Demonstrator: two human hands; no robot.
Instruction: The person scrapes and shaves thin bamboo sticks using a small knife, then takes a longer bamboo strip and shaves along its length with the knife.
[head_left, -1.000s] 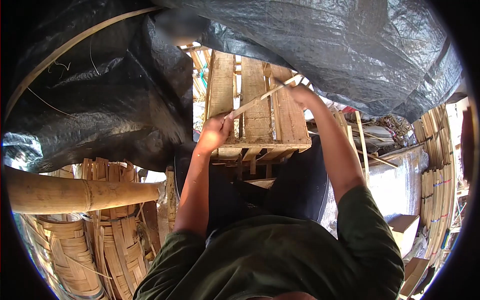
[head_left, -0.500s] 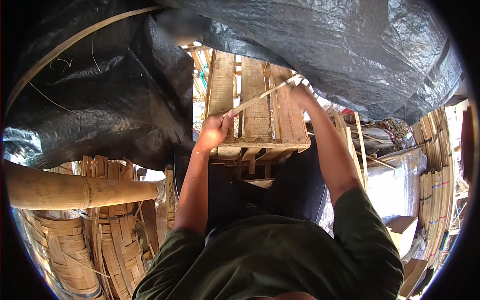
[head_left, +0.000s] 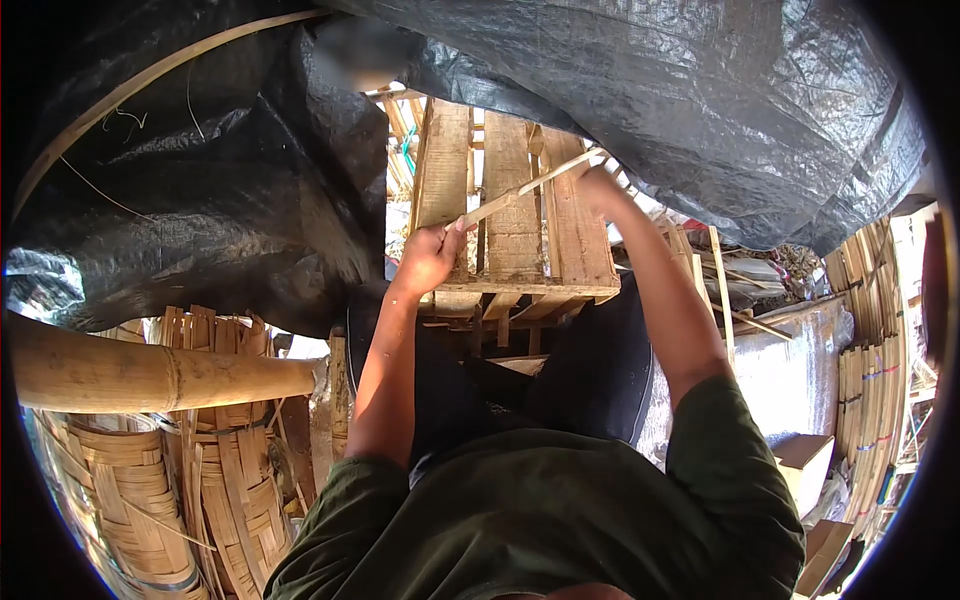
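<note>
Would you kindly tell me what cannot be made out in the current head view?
All in the head view:
Right hand: fingers and anything held, blurred.
Left hand: near end of the thin strip, hidden inside the fist.
Slatted wooden stand: far end, hidden behind the dark tarp.
Bamboo pole: left end, cut off at the picture's dark edge.

Pale strip (head_left: 487,209) aslant over wooden slats (head_left: 513,243), left grip (head_left: 430,257) on its near end, right grip (head_left: 600,193) beside the far.
</note>
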